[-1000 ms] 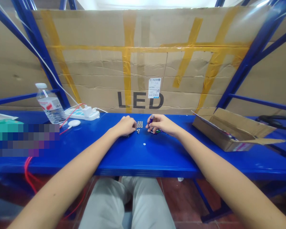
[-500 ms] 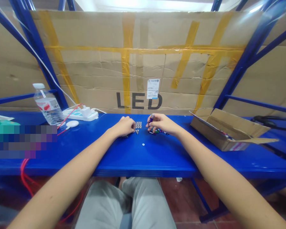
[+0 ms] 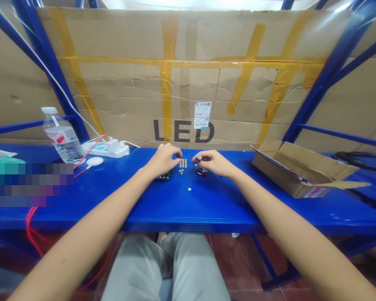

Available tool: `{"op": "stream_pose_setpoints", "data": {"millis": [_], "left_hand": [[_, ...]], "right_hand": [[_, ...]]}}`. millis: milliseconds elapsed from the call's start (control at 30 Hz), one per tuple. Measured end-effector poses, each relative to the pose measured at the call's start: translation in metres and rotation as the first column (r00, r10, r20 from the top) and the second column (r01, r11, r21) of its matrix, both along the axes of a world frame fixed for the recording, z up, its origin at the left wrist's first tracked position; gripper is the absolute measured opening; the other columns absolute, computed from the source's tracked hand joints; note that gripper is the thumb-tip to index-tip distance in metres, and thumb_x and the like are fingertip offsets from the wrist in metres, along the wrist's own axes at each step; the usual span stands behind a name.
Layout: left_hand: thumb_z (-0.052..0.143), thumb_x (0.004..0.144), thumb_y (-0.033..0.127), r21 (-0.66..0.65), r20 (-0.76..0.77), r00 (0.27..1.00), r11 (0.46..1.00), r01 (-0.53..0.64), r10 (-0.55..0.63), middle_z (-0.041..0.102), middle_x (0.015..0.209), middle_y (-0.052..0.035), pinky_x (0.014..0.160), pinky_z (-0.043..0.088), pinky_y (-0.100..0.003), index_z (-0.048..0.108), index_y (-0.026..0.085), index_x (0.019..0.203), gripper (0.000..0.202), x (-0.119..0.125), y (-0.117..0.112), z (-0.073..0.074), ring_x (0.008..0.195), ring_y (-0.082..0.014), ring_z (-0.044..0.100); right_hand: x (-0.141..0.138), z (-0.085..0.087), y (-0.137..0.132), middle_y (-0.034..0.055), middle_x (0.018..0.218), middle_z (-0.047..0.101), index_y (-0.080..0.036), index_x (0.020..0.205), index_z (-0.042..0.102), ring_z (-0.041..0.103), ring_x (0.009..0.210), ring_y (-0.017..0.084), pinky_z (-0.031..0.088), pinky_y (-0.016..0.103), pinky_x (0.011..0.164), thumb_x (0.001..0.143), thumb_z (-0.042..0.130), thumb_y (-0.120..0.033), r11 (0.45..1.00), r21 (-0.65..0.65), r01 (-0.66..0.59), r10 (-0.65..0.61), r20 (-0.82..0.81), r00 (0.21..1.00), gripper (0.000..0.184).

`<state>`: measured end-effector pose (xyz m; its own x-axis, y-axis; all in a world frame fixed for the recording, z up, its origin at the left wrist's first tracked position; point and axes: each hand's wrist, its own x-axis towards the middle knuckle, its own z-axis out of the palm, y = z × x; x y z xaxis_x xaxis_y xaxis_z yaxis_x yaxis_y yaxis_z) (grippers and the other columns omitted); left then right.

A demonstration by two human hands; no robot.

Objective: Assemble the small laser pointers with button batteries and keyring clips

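Note:
My left hand (image 3: 165, 159) is raised just left of a small grid of shiny round button cells (image 3: 183, 161). Its thumb and forefinger curve together, and whatever may be between the tips is too small to make out. A few loose cells (image 3: 181, 172) lie in front of the grid. Beneath the left wrist, a row of small dark and silvery pieces (image 3: 163, 177) is partly covered. My right hand (image 3: 215, 163) grips a small purple metal tube (image 3: 199, 158), whose round silvery end faces up toward me. Coloured metallic pieces (image 3: 203, 172) lie under that hand, partly hidden.
A white disc (image 3: 189, 189) lies on the blue table (image 3: 188, 213). To the right stands an open cardboard box (image 3: 278, 175). On the left are a water bottle (image 3: 61, 136), a power strip (image 3: 113, 149) and a white round pad (image 3: 95, 162) with a red cable.
My left hand has lifted from the loose cells and shifted up beside the grid, uncovering more of the row beneath the wrist. The purple tube has tipped, so its end now faces me.

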<state>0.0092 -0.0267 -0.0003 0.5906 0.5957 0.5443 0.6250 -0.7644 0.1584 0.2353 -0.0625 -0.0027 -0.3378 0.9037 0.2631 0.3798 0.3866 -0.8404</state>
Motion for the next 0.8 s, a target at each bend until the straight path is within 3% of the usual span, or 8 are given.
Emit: {"op": "stream_pose_setpoints", "data": {"millis": [100, 267, 800], "left_hand": [[0.062, 0.09, 0.023, 0.156, 0.17, 0.969, 0.976, 0.153, -0.179, 0.073, 0.091, -0.004, 0.087, 0.047, -0.036, 0.067, 0.019, 0.091, 0.007, 0.006, -0.009, 0.003, 0.091, -0.0187, 0.06], [0.06, 0.093, 0.022, 0.266, 0.149, 0.918, 0.909, 0.321, -0.368, 0.071, 0.092, -0.0062, 0.084, 0.05, -0.035, 0.068, 0.018, 0.098, 0.01, 0.018, -0.018, -0.001, 0.09, -0.0181, 0.06], [0.054, 0.097, 0.023, 0.322, 0.081, 0.921, 0.885, 0.337, -0.38, 0.065, 0.091, -0.0075, 0.08, 0.051, -0.034, 0.067, 0.019, 0.095, 0.014, 0.024, -0.015, -0.009, 0.089, -0.0182, 0.057]], "right_hand": [[0.001, -0.004, 0.003, 0.0008, 0.07, 0.066, -0.016, 0.087, 0.073, 0.059, 0.061, 0.014, 0.047, 0.026, 0.058, 0.064, 0.05, -0.009, 0.998, 0.068, 0.015, -0.019, 0.065, 0.998, 0.033], [-0.001, -0.009, 0.003, -0.0007, 0.062, 0.061, -0.016, 0.078, 0.067, 0.054, 0.055, 0.013, 0.043, 0.026, 0.055, 0.066, 0.05, -0.013, 0.993, 0.119, 0.003, -0.016, 0.11, 0.994, 0.021], [-0.004, -0.014, 0.003, -0.0021, 0.063, 0.058, -0.018, 0.076, 0.06, 0.053, 0.058, 0.013, 0.041, 0.026, 0.058, 0.072, 0.051, -0.017, 0.985, 0.165, -0.056, 0.034, 0.13, 0.991, 0.01]]}}
